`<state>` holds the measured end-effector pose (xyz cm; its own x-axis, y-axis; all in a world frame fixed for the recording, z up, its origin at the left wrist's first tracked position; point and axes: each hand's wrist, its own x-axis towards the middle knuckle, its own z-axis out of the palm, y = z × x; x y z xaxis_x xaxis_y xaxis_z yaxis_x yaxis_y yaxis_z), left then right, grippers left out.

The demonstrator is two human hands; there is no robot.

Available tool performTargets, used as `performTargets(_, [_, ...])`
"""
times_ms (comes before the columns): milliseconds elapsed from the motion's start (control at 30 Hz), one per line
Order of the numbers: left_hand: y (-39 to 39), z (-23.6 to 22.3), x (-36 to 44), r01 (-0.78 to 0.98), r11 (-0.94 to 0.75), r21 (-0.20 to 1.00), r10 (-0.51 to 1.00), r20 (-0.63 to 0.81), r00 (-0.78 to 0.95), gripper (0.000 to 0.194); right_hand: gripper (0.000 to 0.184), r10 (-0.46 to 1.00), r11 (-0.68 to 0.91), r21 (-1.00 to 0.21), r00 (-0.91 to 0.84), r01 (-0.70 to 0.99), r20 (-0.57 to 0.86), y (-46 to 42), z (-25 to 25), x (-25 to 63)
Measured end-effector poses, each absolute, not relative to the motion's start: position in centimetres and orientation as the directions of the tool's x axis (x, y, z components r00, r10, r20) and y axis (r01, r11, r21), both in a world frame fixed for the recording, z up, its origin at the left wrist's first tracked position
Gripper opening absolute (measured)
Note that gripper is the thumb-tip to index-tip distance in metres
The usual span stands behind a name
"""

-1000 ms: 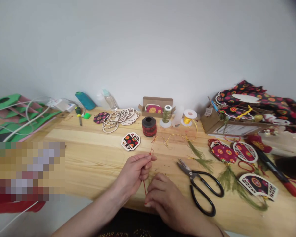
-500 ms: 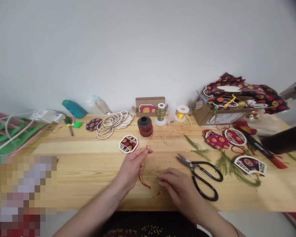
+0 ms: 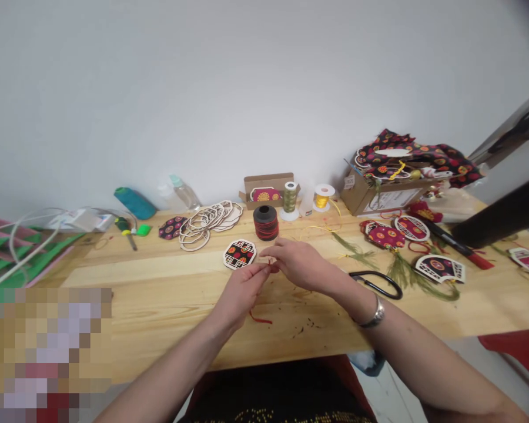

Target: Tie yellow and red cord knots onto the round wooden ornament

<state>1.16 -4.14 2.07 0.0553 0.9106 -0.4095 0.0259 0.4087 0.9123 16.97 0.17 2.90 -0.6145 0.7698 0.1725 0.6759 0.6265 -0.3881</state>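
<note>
My left hand point(image 3: 243, 289) is closed in a pinch on a red cord point(image 3: 261, 321), whose loose end hangs below the fingers. My right hand point(image 3: 300, 264) meets it at the fingertips, thumb and fingers pinched on the cord's upper part. The small section between the fingertips is mostly hidden. Just behind lies an octagonal ornament point(image 3: 239, 254) with a pale lattice frame over patterned fabric. A dark spool of red cord point(image 3: 265, 224) stands beyond the hands. Black-handled scissors point(image 3: 385, 286) lie partly covered by my right forearm.
Lattice frames point(image 3: 211, 218) are piled at the back left. An olive thread spool point(image 3: 290, 198) and a yellow cord spool point(image 3: 322, 198) stand near the wall. Tasselled ornaments point(image 3: 383, 235) lie right, before a cardboard box point(image 3: 379, 200) of fabric. A black post point(image 3: 502, 208) rises at the right.
My right hand first let go of the cord's lower end, then moved up and left to my left fingertips. Its forearm now covers part of the scissors. The view has shifted right.
</note>
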Motion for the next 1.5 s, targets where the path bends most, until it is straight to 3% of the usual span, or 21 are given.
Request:
performTargets(67, [-4.6,2.1,0.9,0.008,0.417,0.909,0.907,-0.416,0.063,0.036,0.021,0.791,0.600,-0.364,-0.596,0.713,0.137,1.0,2.8,16.9])
performTargets(300, [-5.5,1.5,-0.4,-0.142,0.553,0.821,0.831,-0.533,0.156,0.036,0.024,0.941,0.337,-0.390,-0.322,0.857,0.105,4.1,3.2,19.9])
performTargets(433, [-5.9,1.6,-1.0,-0.150,0.586,0.796,0.808,-0.560,0.182,0.038,0.022,0.961,0.253,-0.309,-0.200,0.917,0.192,1.2,3.8,22.6])
performTargets(500, [-6.2,1.4,-1.1,-0.124,0.587,0.800,0.805,-0.562,0.187,0.039,0.020,0.956,0.233,-0.326,-0.154,0.916,0.251,-2.2,3.4,23.2])
performTargets(667, [-7.1,0.2,-0.8,-0.088,0.531,0.843,0.841,-0.512,0.176,0.040,0.020,0.916,0.344,-0.470,-0.181,0.813,0.357,-9.4,-0.5,20.7])
performTargets(967, [-8.2,-1.5,-0.6,-0.026,0.362,0.932,0.929,-0.358,0.095,0.043,0.018,0.888,0.393,-0.284,-0.280,0.875,0.365,-10.6,-4.0,17.2])
performTargets(1200, [-8.6,-2.1,-0.8,0.050,0.277,0.960,0.957,-0.280,0.074,0.048,0.024,0.893,0.340,-0.358,-0.178,0.870,0.414,-10.5,-3.0,18.7])
performTargets(1300, [-8.5,-2.4,-1.0,0.019,0.282,0.959,0.955,-0.283,0.086,0.049,0.030,0.911,0.083,-0.311,0.054,0.947,0.409,-9.7,-0.9,21.7])
performTargets(1400, [-8.5,-2.7,-1.1,0.020,0.290,0.957,0.954,-0.290,0.081,0.049,0.033,0.906,-0.313,-0.172,0.348,0.934,0.241,-7.6,1.5,25.6])
performTargets(1500, [-8.5,-2.9,-1.2,0.023,0.299,0.954,0.950,-0.299,0.085,0.048,0.039,0.879,-0.460,-0.073,0.465,0.885,0.104,-5.0,2.9,28.9])
